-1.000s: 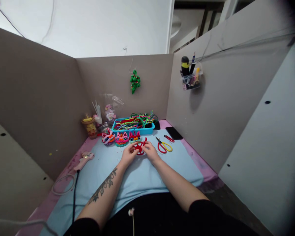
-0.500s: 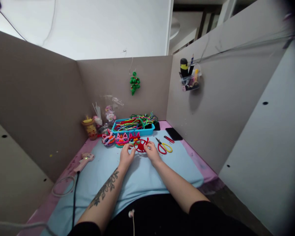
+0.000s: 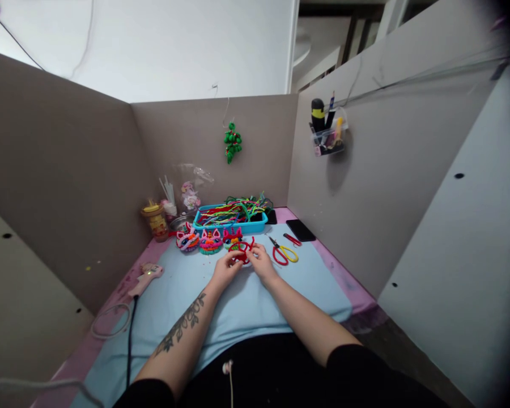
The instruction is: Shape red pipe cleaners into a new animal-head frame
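Observation:
A small red pipe-cleaner shape [image 3: 241,250] is pinched between both my hands over the light blue mat [image 3: 187,294]. My left hand [image 3: 226,267] grips its left side and my right hand [image 3: 261,263] its right side. Just behind it stand three finished colourful pipe-cleaner animal faces [image 3: 209,240] in a row. Red and yellow scissors [image 3: 284,253] lie to the right of my right hand.
A blue tray of coloured pipe cleaners [image 3: 232,216] stands at the back. A pink glue gun [image 3: 145,277] with its black cord lies at the left, a black phone [image 3: 301,230] at the right. Grey partition walls close in three sides; a green ornament [image 3: 232,142] hangs on the back one.
Both hands have kept working the red shape in place, turning it slightly; the left hand's fingers closed back onto it after loosening half a second ago.

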A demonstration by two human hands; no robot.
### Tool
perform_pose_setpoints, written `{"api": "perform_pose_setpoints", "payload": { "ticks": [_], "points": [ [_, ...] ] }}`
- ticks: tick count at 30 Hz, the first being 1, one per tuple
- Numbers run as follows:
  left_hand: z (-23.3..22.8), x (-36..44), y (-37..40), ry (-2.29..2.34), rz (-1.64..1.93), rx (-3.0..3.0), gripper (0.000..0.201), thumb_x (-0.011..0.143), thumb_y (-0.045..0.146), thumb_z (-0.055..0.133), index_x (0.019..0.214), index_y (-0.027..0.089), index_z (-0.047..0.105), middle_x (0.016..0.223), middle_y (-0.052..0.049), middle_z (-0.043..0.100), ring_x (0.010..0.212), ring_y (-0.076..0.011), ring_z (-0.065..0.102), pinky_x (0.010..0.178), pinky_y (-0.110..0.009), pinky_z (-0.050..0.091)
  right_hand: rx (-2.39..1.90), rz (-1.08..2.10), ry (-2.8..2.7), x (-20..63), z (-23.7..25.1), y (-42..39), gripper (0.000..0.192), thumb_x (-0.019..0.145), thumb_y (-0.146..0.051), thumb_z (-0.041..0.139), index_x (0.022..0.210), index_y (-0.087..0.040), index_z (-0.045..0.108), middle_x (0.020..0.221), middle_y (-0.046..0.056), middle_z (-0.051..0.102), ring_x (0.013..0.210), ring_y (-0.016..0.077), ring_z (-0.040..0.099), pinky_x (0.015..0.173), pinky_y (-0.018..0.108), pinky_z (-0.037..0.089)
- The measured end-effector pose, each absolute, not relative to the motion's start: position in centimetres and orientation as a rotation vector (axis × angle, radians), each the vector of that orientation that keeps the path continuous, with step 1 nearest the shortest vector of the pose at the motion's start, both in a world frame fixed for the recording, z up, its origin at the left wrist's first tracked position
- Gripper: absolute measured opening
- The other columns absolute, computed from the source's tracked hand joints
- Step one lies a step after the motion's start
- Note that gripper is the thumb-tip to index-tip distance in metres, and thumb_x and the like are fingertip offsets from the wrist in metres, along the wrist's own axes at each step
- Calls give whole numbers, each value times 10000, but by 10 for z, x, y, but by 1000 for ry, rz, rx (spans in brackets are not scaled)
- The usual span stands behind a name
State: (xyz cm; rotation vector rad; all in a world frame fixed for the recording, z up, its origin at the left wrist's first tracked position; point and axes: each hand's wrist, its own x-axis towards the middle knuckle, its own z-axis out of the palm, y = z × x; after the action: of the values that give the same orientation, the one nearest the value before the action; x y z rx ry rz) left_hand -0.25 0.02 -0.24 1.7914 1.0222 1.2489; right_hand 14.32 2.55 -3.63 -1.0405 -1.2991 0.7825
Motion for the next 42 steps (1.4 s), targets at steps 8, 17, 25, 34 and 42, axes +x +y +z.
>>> {"api": "perform_pose_setpoints", "payload": {
  "ticks": [8, 17, 25, 34, 42],
  "points": [
    [-1, -4, 2, 1194, 1338, 1880, 179, 681, 276, 645, 829, 195, 704, 828, -55, 700, 770, -185, 604, 689, -291, 457, -1013, 804, -1347, 141, -36, 24, 296, 728, -458, 566, 638, -177, 593, 1068, 74, 446, 995, 200, 504, 718, 268, 461],
    [-7, 0, 5, 1034, 1300, 1670, 133, 662, 237, 644, 750, 142, 615, 703, -21, 633, 628, -125, 564, 628, -244, 440, -1040, 793, -1374, 142, -36, 24, 272, 732, -410, 566, 611, -167, 562, 1062, 78, 441, 961, 192, 512, 696, 265, 457],
    [-6, 0, 4, 994, 1299, 1592, 127, 667, 235, 631, 750, 145, 600, 677, -9, 608, 588, -112, 541, 579, -228, 428, -1061, 752, -1311, 142, -31, 19, 257, 703, -390, 602, 589, -162, 571, 1052, 74, 463, 925, 183, 526, 655, 249, 456],
    [0, -1, 2, 1001, 1392, 1399, 179, 630, 245, 666, 765, 149, 600, 691, -1, 599, 600, -114, 548, 575, -235, 460, -987, 834, -1262, 144, -20, 12, 203, 658, -357, 636, 660, -155, 623, 1102, 80, 452, 815, 147, 543, 628, 244, 458],
    [1, -2, 3, 984, 1302, 1468, 261, 637, 243, 662, 877, 143, 658, 809, -60, 671, 703, -158, 599, 610, -248, 456, -998, 778, -1258, 145, -27, 18, 230, 670, -391, 639, 645, -165, 605, 1043, 76, 454, 931, 191, 524, 640, 246, 476]
  ]
}}
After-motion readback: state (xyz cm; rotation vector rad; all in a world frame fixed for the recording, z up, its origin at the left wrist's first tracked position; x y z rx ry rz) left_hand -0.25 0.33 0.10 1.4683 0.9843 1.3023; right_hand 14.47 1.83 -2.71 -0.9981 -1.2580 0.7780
